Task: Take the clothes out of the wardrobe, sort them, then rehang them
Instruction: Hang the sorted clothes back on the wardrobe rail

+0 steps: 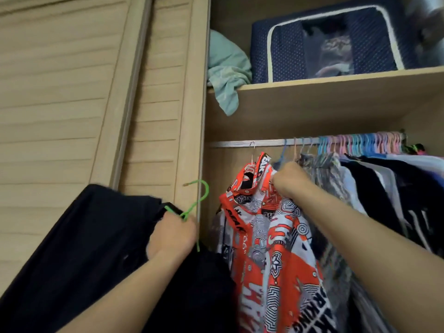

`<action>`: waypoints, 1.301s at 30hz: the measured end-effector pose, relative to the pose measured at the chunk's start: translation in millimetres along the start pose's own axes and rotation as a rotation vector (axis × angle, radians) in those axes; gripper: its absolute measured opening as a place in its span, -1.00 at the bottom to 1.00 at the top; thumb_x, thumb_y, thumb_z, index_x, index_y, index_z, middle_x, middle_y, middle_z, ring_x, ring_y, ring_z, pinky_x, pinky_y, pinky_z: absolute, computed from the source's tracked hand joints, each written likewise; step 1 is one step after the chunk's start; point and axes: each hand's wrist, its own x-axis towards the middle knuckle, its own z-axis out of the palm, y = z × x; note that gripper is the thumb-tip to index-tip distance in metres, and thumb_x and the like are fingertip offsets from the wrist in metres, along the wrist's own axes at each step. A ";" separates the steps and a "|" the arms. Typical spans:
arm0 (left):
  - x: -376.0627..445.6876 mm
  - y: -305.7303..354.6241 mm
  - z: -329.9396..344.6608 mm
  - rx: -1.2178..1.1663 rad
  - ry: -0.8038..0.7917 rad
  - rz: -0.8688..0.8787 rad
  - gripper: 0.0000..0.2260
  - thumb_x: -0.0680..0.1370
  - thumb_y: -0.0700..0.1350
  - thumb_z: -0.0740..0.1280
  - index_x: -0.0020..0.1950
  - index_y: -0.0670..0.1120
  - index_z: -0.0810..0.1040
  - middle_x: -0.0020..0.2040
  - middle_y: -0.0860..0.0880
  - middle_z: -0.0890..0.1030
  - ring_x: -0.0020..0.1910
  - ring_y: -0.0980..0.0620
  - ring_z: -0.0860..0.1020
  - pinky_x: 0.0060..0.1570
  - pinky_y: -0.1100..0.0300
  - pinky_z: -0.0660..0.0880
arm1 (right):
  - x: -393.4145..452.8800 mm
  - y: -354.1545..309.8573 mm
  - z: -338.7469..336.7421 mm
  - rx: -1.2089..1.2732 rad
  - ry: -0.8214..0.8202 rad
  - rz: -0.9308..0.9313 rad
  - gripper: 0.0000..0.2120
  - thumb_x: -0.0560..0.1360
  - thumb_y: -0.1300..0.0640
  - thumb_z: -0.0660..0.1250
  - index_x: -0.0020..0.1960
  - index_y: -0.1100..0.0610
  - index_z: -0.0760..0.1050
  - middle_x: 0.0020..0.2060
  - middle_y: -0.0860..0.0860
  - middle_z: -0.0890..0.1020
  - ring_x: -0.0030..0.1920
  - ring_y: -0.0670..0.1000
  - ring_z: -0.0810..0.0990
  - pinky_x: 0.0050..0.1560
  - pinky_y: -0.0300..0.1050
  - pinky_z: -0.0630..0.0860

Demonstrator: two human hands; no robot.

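Observation:
My left hand (171,236) grips a green hanger (195,200) that carries a black garment (79,255), held outside the wardrobe in front of the louvred door. My right hand (288,180) pinches the shoulder of an orange, white and black patterned shirt (271,248). That shirt hangs from a metal hanger hook (252,146) on the rail (230,143). Further right the rail holds several clothes on pastel hangers (360,143), packed close together.
Pale louvred wardrobe doors (72,92) fill the left. Above the rail, a shelf (336,84) holds a crumpled mint cloth (225,68) and a navy dotted storage bag (324,44). Dark garments (384,188) hang at the right.

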 end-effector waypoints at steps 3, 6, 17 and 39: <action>15.3 -23.7 -7.9 -0.055 0.015 0.003 -0.59 0.62 0.18 0.19 -0.15 -0.12 0.57 -0.19 -0.05 0.61 -0.22 -0.06 0.54 -0.15 0.06 0.44 | 34.0 -8.2 21.6 0.023 -0.007 -0.018 -0.77 0.57 0.24 0.21 0.13 0.31 0.56 0.17 0.22 0.61 0.19 0.24 0.58 0.01 -0.06 0.47; 19.1 -25.5 -5.5 -0.074 -0.018 0.020 -0.53 0.62 0.19 0.25 -0.28 -0.15 0.58 -0.33 -0.06 0.59 -0.33 0.01 0.54 -0.34 0.12 0.36 | 76.9 -37.4 25.5 0.092 0.043 -0.045 -0.79 0.55 0.22 0.24 0.12 0.28 0.54 0.19 0.23 0.61 0.21 0.25 0.57 0.11 -0.02 0.50; 44.3 -36.2 16.2 -0.015 0.104 -0.032 -0.52 0.56 0.27 0.30 -0.24 -0.15 0.49 -0.36 -0.06 0.57 -0.36 -0.04 0.57 -0.40 0.12 0.35 | 151.9 3.7 73.3 -0.227 -0.012 -0.011 -0.72 0.51 0.16 0.34 0.19 0.23 0.57 0.17 0.18 0.60 0.16 0.22 0.59 0.05 0.02 0.52; -2.4 -30.1 -45.9 -0.318 -0.066 -0.144 -0.72 0.55 -0.08 0.34 -0.32 -0.16 0.49 -0.44 -0.05 0.46 -0.37 -0.09 0.49 -0.20 -0.04 0.54 | 87.1 -2.4 70.4 0.033 -0.049 -0.049 -0.79 0.59 0.31 0.24 0.17 0.38 0.53 0.13 0.29 0.61 0.14 0.27 0.60 -0.07 -0.05 0.43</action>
